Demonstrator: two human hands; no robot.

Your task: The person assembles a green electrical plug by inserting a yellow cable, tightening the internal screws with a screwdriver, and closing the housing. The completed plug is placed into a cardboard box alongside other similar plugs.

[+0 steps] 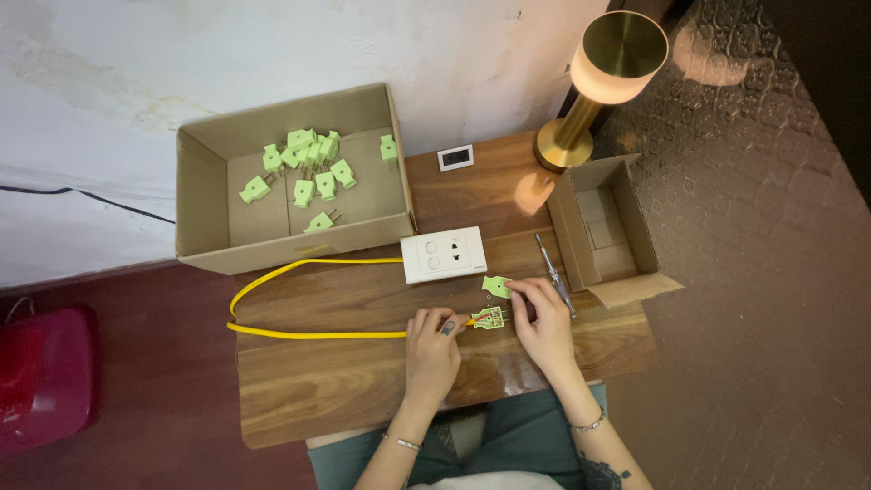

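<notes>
The opened pale-green plastic plug body (488, 318) looked light and brittle—left hand (432, 349) pinched its yellow cable (308, 335), right hand (543, 319) gripped its edge.

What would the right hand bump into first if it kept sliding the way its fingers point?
The right hand points up and left across the table. Its fingertips already touch the loose green plug cover; beyond that lies the white socket block. Height above the table is hard to judge.
</notes>
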